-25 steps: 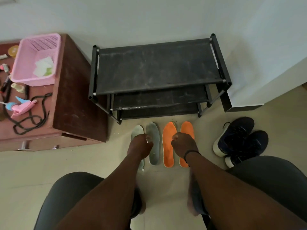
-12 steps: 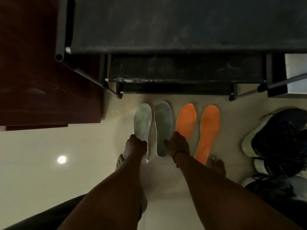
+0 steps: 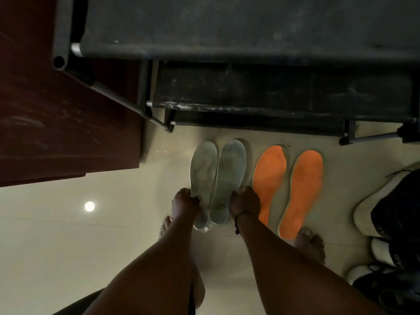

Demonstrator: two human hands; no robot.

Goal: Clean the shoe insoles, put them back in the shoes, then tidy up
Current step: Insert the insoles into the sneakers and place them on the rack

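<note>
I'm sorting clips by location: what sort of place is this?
Probably a home entryway or room corner: a black tiered shoe rack on a pale tiled floor, dark sneakers alongside, and a dark wooden cabinet.

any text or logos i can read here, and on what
Dark shoes: small pale marks near the heels at the right edge, too blurred to read.
Grey insoles: no print visible.
Orange insoles: none.
Rack and cabinet: none.
</note>
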